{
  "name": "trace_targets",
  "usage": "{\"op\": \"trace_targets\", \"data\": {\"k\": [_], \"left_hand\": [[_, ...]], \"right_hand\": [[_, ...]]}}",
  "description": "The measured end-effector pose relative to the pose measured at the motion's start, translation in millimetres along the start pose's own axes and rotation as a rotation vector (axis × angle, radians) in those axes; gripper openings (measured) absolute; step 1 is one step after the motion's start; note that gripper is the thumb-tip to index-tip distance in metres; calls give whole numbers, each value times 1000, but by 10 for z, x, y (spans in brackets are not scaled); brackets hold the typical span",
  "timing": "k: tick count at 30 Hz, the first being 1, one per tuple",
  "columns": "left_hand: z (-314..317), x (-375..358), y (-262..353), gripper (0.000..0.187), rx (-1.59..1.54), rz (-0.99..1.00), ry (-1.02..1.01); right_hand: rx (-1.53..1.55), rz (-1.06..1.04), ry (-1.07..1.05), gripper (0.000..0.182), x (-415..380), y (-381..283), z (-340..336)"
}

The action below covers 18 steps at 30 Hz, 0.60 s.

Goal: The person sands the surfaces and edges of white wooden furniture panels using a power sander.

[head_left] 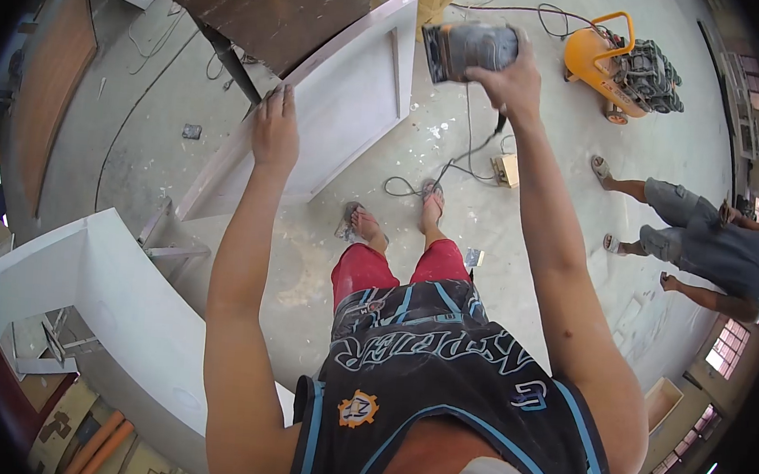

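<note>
My right hand (509, 80) is wrapped round a grey and black power sander (470, 52), held up in the air to the right of a white framed panel (346, 101). A cord hangs from the tool toward the floor. My left hand (276, 129) lies on the panel's upper left edge, its fingers stretched over the rim. The panel leans at a slant beside a dark brown board (237, 3). What lies under my left fingertips is hidden.
An orange air compressor (603, 63) stands at the upper right. A person (709, 245) walks at the right. A curved white piece (124, 306) is at lower left, a brown curved board (52, 95) at far left. Cable (438, 175) loops lie near my feet.
</note>
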State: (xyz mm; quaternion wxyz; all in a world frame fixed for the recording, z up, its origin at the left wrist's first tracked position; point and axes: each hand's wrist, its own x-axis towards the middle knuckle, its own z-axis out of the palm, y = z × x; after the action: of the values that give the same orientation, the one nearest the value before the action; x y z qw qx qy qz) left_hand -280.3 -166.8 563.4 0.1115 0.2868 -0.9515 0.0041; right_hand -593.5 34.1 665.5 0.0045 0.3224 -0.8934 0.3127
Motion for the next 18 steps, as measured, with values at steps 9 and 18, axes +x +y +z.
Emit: {"op": "trace_targets", "data": {"k": [9, 18], "left_hand": [[-421, -1434, -1371, 52, 19, -385, -91], [-607, -1413, -1167, 53, -475, -844, -144]], "right_hand": [[44, -151, -85, 92, 487, -329, 495], [-179, -183, -258, 90, 339, -969, 470]]}}
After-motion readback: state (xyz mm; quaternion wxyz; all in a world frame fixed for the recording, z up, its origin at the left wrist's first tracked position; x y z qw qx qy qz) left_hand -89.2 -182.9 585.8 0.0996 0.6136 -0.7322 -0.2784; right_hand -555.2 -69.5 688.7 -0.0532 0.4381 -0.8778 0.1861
